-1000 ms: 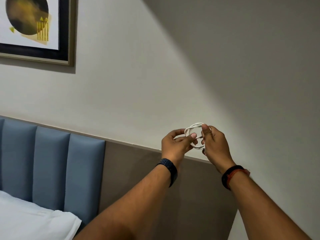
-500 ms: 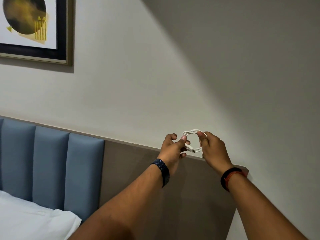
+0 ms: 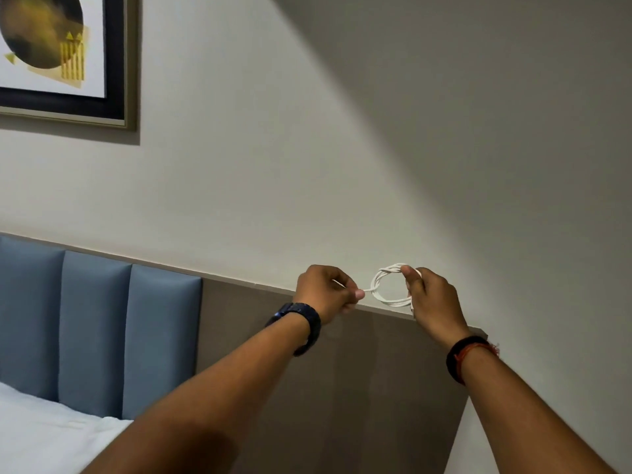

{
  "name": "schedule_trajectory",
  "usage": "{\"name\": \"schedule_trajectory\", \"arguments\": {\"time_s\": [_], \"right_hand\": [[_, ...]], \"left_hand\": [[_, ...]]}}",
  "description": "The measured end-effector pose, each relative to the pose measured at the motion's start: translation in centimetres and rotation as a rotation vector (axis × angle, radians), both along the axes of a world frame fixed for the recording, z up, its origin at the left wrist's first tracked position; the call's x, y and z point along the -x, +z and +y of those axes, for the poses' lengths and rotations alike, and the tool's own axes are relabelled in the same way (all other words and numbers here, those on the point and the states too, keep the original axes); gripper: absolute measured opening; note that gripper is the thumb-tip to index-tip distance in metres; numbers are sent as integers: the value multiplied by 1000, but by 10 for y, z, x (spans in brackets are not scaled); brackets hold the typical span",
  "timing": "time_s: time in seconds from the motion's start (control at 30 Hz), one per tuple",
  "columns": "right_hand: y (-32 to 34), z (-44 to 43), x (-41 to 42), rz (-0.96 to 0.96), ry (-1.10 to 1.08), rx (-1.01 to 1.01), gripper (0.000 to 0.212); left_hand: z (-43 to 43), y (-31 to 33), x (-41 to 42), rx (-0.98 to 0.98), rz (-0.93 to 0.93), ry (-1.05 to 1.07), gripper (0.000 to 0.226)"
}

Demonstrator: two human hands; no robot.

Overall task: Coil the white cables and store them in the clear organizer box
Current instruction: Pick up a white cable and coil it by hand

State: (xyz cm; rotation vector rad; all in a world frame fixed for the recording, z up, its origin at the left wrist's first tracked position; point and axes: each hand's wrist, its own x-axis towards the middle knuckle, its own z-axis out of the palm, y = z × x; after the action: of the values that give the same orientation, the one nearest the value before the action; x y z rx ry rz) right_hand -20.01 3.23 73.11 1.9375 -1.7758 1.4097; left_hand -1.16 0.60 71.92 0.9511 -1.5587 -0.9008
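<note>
A white cable [image 3: 384, 295] is wound into a small round coil, held up in the air in front of the wall. My right hand [image 3: 432, 299] pinches the coil at its right side, thumb on top. My left hand [image 3: 326, 290] is closed on the cable's loose end, which runs taut from the coil's left side to my fingertips. A short plug end hangs below my right hand. The clear organizer box is not in view.
A grey-brown headboard panel [image 3: 342, 371] runs behind my hands, with blue padded panels [image 3: 95, 333] to its left. White bedding [image 3: 44, 436] lies at the lower left. A framed picture [image 3: 61, 56] hangs at the upper left of the wall.
My left hand has drawn away to the left, pulling the cable's loose end out straight from the coil. The coil stays in my right hand and now shows as an open ring.
</note>
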Motion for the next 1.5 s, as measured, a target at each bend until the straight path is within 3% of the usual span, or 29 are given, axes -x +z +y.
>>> {"name": "schedule_trajectory", "arguments": {"time_s": [0.13,0.3,0.4,0.63,0.8,0.87,0.97,1.1,1.27,1.5], "right_hand": [[-1,3,-7,29,50,-16,46],[6,4,-28,-381,297,-92,42],[9,4,-32,-481,367,-103,43],[8,2,-40,-510,400,-72,42],[9,3,-35,-523,423,-85,41],[8,5,-32,-491,431,-112,40],[6,8,-28,-434,463,-142,35],[4,12,-22,-376,397,-181,21],[6,16,-14,-401,350,-151,18],[6,19,-5,-364,292,-48,15]], "left_hand": [[-8,0,-20,56,-60,29,11],[-12,-1,-15,87,115,144,10],[-10,-4,-5,66,248,217,14],[-1,-3,26,-90,441,163,5],[2,6,30,-177,431,1,43],[2,9,29,-224,395,7,34],[0,12,24,-186,359,13,14],[-1,15,18,-106,286,100,5],[-2,18,16,-38,235,224,25],[1,21,17,-44,250,180,24]]}}
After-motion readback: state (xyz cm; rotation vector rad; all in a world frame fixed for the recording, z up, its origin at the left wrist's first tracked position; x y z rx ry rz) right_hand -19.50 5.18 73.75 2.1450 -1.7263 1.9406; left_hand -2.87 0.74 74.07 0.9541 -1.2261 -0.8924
